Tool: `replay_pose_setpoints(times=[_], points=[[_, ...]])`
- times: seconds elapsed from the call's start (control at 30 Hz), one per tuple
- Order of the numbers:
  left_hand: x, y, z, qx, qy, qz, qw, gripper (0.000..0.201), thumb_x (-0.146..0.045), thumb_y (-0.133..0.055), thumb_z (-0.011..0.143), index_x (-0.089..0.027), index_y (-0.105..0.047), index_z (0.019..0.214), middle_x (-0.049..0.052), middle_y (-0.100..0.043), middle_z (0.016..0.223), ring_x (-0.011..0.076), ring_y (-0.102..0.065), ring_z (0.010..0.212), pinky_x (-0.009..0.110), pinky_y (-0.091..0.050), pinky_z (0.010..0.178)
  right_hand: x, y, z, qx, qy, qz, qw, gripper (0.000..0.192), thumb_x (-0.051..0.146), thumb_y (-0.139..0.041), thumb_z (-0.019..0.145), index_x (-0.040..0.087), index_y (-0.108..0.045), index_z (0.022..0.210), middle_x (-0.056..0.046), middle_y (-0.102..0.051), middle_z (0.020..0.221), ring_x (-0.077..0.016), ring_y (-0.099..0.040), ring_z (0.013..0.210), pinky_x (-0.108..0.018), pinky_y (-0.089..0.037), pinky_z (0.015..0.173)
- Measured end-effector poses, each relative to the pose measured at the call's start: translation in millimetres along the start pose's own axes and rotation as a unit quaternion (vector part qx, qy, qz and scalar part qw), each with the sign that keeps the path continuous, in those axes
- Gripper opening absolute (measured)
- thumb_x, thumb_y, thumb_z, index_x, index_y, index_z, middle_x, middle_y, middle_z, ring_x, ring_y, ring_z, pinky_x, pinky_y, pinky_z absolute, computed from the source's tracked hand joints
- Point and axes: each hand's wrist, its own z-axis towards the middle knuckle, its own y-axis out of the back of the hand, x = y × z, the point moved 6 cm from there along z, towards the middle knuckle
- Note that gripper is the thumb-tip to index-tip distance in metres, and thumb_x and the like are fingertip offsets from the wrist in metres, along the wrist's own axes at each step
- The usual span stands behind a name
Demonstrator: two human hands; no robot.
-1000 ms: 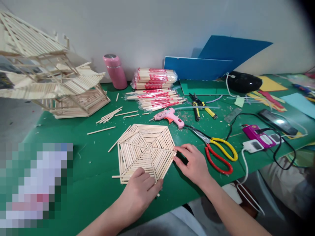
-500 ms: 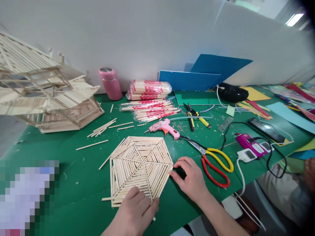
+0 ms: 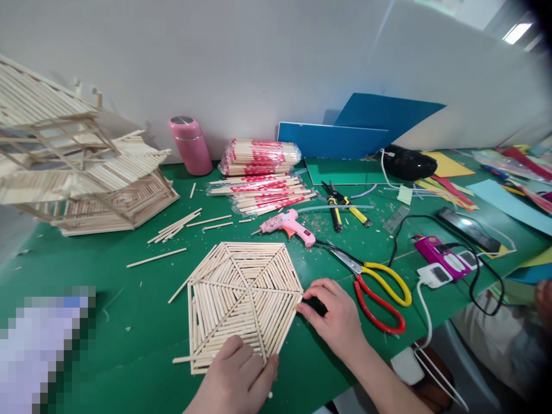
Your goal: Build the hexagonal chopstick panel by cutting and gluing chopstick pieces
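A polygonal panel of wooden sticks (image 3: 224,316), with spokes meeting at its middle, lies on the green table. Over its near edge, my left hand (image 3: 237,374) is closed with curled fingers, the thumb along the lower right side. My right hand (image 3: 334,313) pinches the panel's right corner between thumb and index finger. Loose stick ends jut out at the panel's left side. Just beyond the far edge rests a pink hot glue gun (image 3: 287,226). Scissors (image 3: 379,287) with one yellow and one red handle lie right of my right hand.
A stick-built pavilion model (image 3: 103,178) stands at the left, near a pink flask (image 3: 190,146). Bagged chopsticks (image 3: 263,172), wire strippers (image 3: 340,207) and blue boards (image 3: 332,141) lie at the back. A purple power strip (image 3: 440,253) with cables is at the right.
The view has shifted slightly, with the panel and my left hand appearing a little lower. Both hands keep the same hold on the panel.
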Motion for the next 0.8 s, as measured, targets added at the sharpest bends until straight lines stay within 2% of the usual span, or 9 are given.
replay_pose_setpoints(times=[0.23,0.57,0.8], points=[[-0.6,4.9,6.4,-0.022,-0.002,0.012,1.0,0.009,-0.009,-0.05,0.078,-0.013,-0.058,0.08,-0.004,-0.048,0.048,0.0093,-0.04,0.046,0.029,-0.025,0.052,-1.3,0.1,1.1,-0.002,-0.015,-0.005,1.0,0.02,0.038,-0.06,0.074,0.018,-0.056,0.072,-0.003,-0.056,0.077,-0.0169,-0.052,0.073,-0.029,-0.039,0.066],[-1.5,5.2,6.8,-0.004,-0.002,0.001,1.0,0.009,-0.009,-0.051,0.077,-0.012,-0.058,0.082,-0.003,-0.05,0.051,0.0106,-0.041,0.047,0.029,-0.026,0.051,-0.7,1.9,1.6,-0.005,-0.019,-0.015,1.0,0.021,0.039,-0.06,0.074,0.019,-0.056,0.071,-0.002,-0.057,0.075,-0.0166,-0.053,0.072,-0.028,-0.041,0.065],[-2.3,13.3,14.4,0.106,0.028,-0.066,0.992,0.023,-0.014,-0.04,0.08,-0.01,-0.055,0.097,0.002,-0.054,0.063,0.0147,-0.045,0.056,0.033,-0.031,0.056,-0.5,3.0,0.2,-0.014,0.001,-0.015,1.0,0.022,0.041,-0.058,0.075,0.019,-0.057,0.071,-0.003,-0.058,0.075,-0.0158,-0.054,0.07,-0.027,-0.043,0.063]])
